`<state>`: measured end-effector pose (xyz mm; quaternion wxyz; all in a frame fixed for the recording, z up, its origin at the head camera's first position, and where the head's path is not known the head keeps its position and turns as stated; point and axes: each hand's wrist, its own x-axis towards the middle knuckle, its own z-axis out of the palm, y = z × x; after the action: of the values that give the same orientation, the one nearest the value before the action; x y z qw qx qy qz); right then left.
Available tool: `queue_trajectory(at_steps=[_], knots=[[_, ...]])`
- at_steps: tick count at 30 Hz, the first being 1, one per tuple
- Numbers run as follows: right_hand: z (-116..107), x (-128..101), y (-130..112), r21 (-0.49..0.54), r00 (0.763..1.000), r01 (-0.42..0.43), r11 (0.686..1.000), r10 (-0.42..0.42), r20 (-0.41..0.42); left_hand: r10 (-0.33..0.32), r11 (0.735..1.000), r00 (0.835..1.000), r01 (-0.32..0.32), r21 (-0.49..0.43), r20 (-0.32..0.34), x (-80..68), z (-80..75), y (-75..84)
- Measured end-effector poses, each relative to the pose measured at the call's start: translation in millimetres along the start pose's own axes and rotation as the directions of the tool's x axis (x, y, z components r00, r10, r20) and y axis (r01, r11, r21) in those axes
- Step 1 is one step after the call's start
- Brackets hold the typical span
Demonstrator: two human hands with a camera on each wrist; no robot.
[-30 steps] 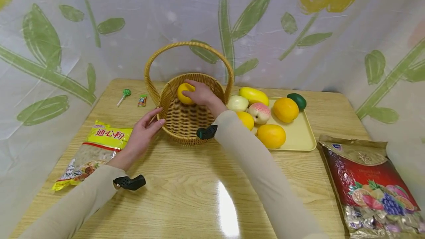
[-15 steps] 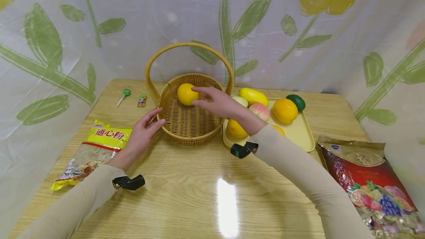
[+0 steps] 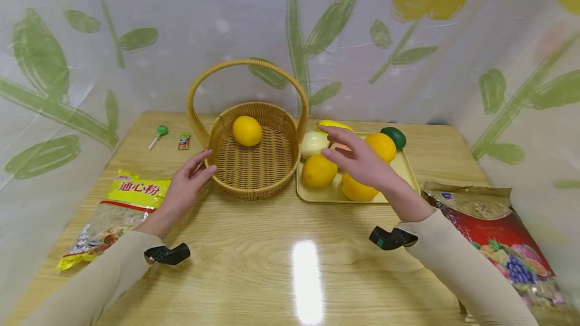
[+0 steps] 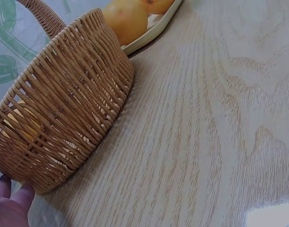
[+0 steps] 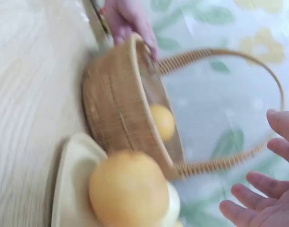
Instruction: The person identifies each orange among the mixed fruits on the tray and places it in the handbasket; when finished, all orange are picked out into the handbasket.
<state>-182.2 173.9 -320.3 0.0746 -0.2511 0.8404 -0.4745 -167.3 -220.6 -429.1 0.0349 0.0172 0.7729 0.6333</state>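
My left hand [image 3: 188, 177] holds the left side of a woven basket [image 3: 254, 192], its fingers and thumb at the rim. One rounded yellow-orange fruit [image 3: 247, 131] lies inside the basket, toward the back left. My right hand [image 3: 362, 162] hovers over a pale yellow tray [image 3: 410, 177] with its fingers spread and nothing in them. On that tray sit several fruits: a yellow one [image 3: 319, 171] at the front left, a whitish one [image 3: 314, 145], an orange one [image 3: 381, 146] and a dark green one [image 3: 394, 138]. A pink peach is mostly hidden behind the right hand.
A bag of pasta [image 3: 122, 215] lies left of my left hand. Behind it are a green lollipop [image 3: 161, 131] and a small wrapped candy [image 3: 184, 141]. A large red and gold candy bag [image 3: 507, 235] lies at the right, partly behind my right sleeve. The basket's tall handle [image 3: 249, 63] arches upward.
My right hand has let go of the yellow-orange fruit inside the basket and moved right, out over the tray. My left hand stays at the basket's rim. The head view has shifted slightly.
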Motion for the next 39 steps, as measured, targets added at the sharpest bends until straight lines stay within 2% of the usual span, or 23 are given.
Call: queue_trajectory(at_steps=[5, 10, 16, 22, 29, 34, 39], knots=[[-27.5, -19.1, 19.2, -0.030, 0.989, -0.096, 0.995, 0.092, -0.113, -0.004, 1.000, 1.000, 0.004, -0.010, 0.009, 0.1, -0.2, -0.6], [-47.6, -33.9, 36.6, 0.039, 0.972, -0.131, 0.991, 0.136, -0.193, -0.010, 1.000, 1.000, 0.010, -0.007, 0.016, 0.0, -0.8, -0.7], [-67.4, -48.2, 57.0, 0.091, 0.937, -0.206, 0.974, 0.223, -0.268, -0.015, 1.000, 1.000, 0.016, -0.024, 0.022, 1.2, -1.9, -2.4], [-81.4, -55.3, 83.5, 0.109, 0.923, -0.254, 0.961, 0.274, -0.270, -0.011, 1.000, 1.000, 0.011, -0.014, 0.016, 2.0, -1.9, -3.7], [-86.7, -53.9, 109.2, 0.152, 0.915, -0.291, 0.945, 0.321, -0.244, -0.009, 1.000, 1.000, 0.009, -0.016, 0.022, 1.8, -1.6, -2.9], [-86.2, -47.7, 121.7, 0.173, 0.916, -0.308, 0.936, 0.341, -0.214, -0.017, 0.999, 1.000, 0.018, -0.028, 0.024, 1.3, -1.9, -2.5], [-84.4, -41.6, 128.2, 0.150, 0.905, -0.348, 0.925, 0.373, -0.203, -0.013, 1.000, 1.000, 0.013, -0.021, 0.023, 1.2, -1.5, -2.1]])
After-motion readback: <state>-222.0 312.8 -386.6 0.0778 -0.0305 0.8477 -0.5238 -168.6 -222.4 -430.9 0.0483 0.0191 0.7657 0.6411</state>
